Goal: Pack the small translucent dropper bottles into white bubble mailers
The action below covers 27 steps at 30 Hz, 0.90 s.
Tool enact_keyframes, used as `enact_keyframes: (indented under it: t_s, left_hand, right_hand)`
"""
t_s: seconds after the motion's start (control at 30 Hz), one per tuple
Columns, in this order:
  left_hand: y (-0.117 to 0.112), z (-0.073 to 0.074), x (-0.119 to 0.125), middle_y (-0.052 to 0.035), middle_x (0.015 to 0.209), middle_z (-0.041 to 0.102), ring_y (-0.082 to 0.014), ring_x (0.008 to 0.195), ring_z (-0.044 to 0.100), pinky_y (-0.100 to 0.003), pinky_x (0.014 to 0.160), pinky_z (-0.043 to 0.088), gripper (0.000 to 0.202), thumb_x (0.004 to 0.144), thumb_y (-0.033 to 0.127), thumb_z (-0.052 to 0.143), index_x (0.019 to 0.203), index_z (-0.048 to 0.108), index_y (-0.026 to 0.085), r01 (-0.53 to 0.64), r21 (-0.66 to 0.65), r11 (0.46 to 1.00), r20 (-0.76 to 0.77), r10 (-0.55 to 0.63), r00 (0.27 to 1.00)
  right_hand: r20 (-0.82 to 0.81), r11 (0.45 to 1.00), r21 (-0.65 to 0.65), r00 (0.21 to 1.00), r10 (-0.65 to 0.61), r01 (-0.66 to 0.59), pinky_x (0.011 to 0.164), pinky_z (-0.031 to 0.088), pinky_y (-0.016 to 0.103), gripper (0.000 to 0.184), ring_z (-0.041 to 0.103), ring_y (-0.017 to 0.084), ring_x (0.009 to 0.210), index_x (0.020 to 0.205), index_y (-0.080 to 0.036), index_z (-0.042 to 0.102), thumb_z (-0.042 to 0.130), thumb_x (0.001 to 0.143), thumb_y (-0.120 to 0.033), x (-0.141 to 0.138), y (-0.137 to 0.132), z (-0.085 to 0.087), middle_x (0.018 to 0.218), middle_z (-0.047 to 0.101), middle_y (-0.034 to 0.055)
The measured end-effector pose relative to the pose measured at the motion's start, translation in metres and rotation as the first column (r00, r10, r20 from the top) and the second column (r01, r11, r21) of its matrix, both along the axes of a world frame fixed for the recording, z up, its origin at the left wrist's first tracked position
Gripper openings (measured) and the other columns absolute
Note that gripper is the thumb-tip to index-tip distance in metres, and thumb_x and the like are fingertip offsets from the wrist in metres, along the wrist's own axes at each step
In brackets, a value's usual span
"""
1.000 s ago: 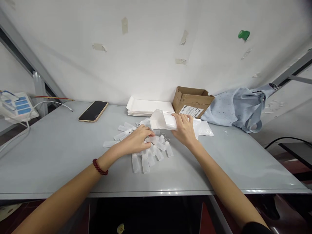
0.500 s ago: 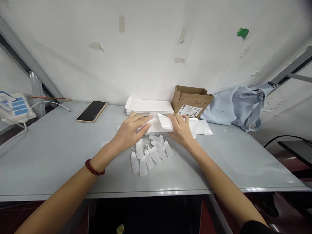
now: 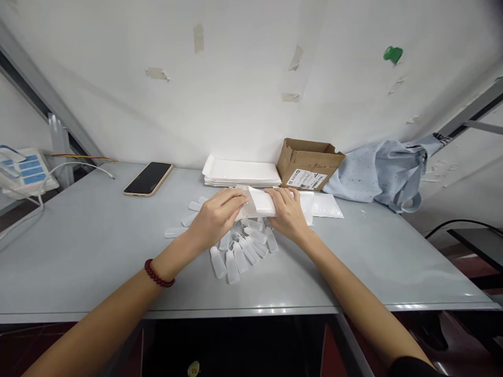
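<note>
My right hand (image 3: 287, 212) grips a white bubble mailer (image 3: 261, 202) above the table, its mouth turned towards the left. At that mouth is my left hand (image 3: 220, 212), fingers closed and touching the flap edge; what they pinch is hidden. Below both hands lies a loose pile of small translucent plastic dropper bottles (image 3: 239, 255) with caps, several in number. More of these bottles (image 3: 175, 232) lie to the left of my left hand, partly covered by it. Another flat white bubble mailer (image 3: 328, 206) rests on the table behind my right hand.
A stack of white mailers (image 3: 241, 172) stands at the wall, next to an open cardboard box (image 3: 310, 163). A phone (image 3: 148, 179) lies at the back left. Light blue cloth (image 3: 369, 170) is heaped at right. A white cable (image 3: 74, 165) crosses the left corner.
My left hand has moved slightly right and down to the mailer's mouth. The clear item seen in its fingers before is now hidden. The mailer is tilted a little lower.
</note>
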<state>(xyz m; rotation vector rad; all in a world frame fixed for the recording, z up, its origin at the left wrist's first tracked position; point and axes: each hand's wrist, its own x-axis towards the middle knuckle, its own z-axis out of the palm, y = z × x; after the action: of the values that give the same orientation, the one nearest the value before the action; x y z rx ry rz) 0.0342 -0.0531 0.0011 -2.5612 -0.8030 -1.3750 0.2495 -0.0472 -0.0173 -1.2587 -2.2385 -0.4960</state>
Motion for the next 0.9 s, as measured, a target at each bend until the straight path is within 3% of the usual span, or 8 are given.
enact_keyframes:
  t_s: [0.17, 0.4, 0.57, 0.67, 0.77, 0.9]
  left_hand:
    - [-0.002, 0.001, 0.001, -0.0042, 0.088, 0.068, -0.0136, 0.081, 0.064, -0.025, 0.069, 0.052, 0.018, 0.089, 0.009, 0.046, 0.089, 0.062, 0.017, -0.019, -0.008, 1.000, 0.064, 0.020, 0.998]
    - [-0.007, 0.003, 0.004, -0.0054, 0.088, 0.069, -0.0135, 0.083, 0.065, -0.024, 0.073, 0.053, 0.017, 0.086, 0.005, 0.050, 0.088, 0.063, 0.016, 0.010, 0.041, 0.999, 0.113, -0.015, 0.993]
    - [-0.014, 0.003, 0.009, -0.0040, 0.086, 0.070, -0.0127, 0.079, 0.065, -0.022, 0.068, 0.051, 0.017, 0.086, 0.006, 0.049, 0.086, 0.063, 0.016, 0.116, -0.088, 0.989, 0.130, -0.104, 0.986]
    - [-0.018, 0.001, 0.013, 0.0000, 0.069, 0.064, -0.0103, 0.063, 0.059, -0.021, 0.056, 0.044, 0.021, 0.085, 0.005, 0.047, 0.073, 0.060, 0.016, 0.125, -0.166, 0.978, 0.077, -0.114, 0.990]
    - [-0.020, -0.002, 0.016, 0.0031, 0.051, 0.048, -0.0088, 0.048, 0.042, -0.022, 0.046, 0.032, 0.032, 0.084, 0.003, 0.040, 0.057, 0.050, 0.017, 0.109, -0.171, 0.979, 0.016, -0.108, 0.994]
    - [-0.021, -0.001, 0.018, 0.0026, 0.050, 0.045, -0.0100, 0.048, 0.037, -0.024, 0.046, 0.029, 0.031, 0.079, -0.001, 0.036, 0.055, 0.045, 0.017, 0.156, -0.210, 0.965, -0.062, -0.172, 0.983]
  right_hand:
    - [-0.024, 1.000, -0.003, 1.000, 0.008, -0.008, 0.094, 0.027, 0.042, 0.051, 0.051, 0.027, 0.101, 0.122, -0.014, 0.047, 0.050, 0.071, -0.012, 0.002, 0.001, 0.000, 0.110, 0.060, 0.0129]
    - [-0.141, 0.996, -0.004, 0.986, 0.085, -0.086, 0.091, 0.030, 0.040, 0.057, 0.052, 0.028, 0.102, 0.121, -0.016, 0.044, 0.051, 0.064, -0.015, 0.003, -0.001, 0.004, 0.110, 0.060, 0.0123]
    - [-0.153, 0.988, -0.060, 0.980, 0.129, -0.140, 0.087, 0.032, 0.040, 0.059, 0.051, 0.029, 0.099, 0.120, -0.015, 0.044, 0.052, 0.062, -0.019, -0.001, -0.005, 0.005, 0.106, 0.058, 0.0126]
    - [-0.108, 0.981, -0.092, 0.981, 0.163, -0.173, 0.084, 0.033, 0.039, 0.055, 0.050, 0.028, 0.097, 0.119, -0.012, 0.045, 0.052, 0.064, -0.020, -0.006, -0.008, 0.005, 0.104, 0.057, 0.0134]
    - [-0.063, 0.979, -0.103, 0.984, 0.169, -0.175, 0.081, 0.033, 0.039, 0.053, 0.049, 0.028, 0.093, 0.117, -0.011, 0.046, 0.052, 0.065, -0.020, -0.009, -0.010, 0.005, 0.102, 0.057, 0.0137]
    - [-0.006, 0.980, -0.110, 0.986, 0.168, -0.168, 0.081, 0.032, 0.040, 0.055, 0.047, 0.028, 0.091, 0.117, -0.010, 0.046, 0.052, 0.062, -0.017, -0.010, -0.012, 0.007, 0.100, 0.056, 0.0134]
